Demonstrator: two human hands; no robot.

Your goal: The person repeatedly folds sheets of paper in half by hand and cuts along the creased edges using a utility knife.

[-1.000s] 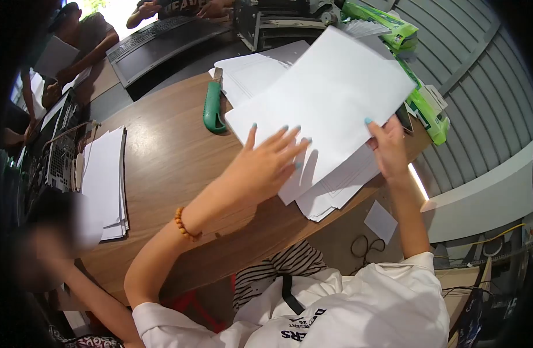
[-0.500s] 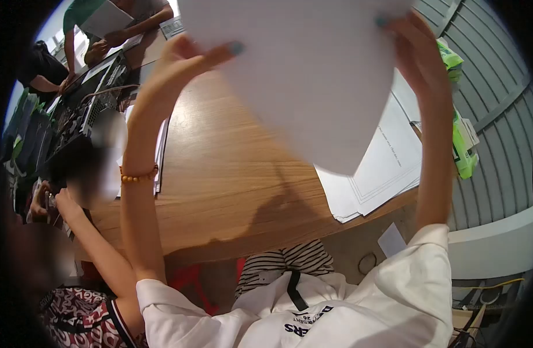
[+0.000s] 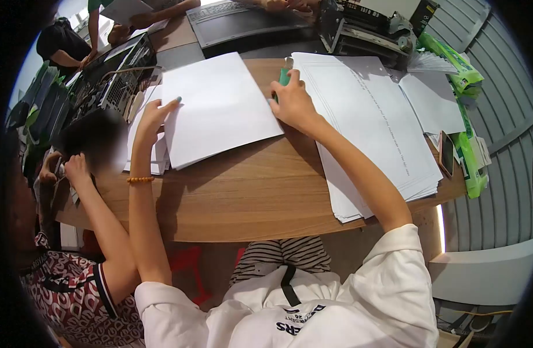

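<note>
My left hand (image 3: 153,119) grips the left edge of a small stack of white paper sheets (image 3: 220,110), thumb on top and fingers beneath. The sheets are blank on top and tilt over the wooden table (image 3: 249,203). More papers (image 3: 136,130) lie under and left of that hand. My right hand (image 3: 294,104) is closed around a small green tool (image 3: 284,76) with a pale, metallic-looking tip; its lower part is hidden by my fingers. Beneath my right forearm lies a wide pile of printed sheets (image 3: 359,127), with a line of text running down it.
A laptop (image 3: 249,26) and a dark machine (image 3: 368,32) stand at the back. At right are a phone (image 3: 446,153) and green-and-white packets (image 3: 460,75). A person's hand (image 3: 77,170) shows close at left; other people work at the far side.
The sheets have come down from in front of my view to the table's left. My right hand has let go of them and now holds the green tool.
</note>
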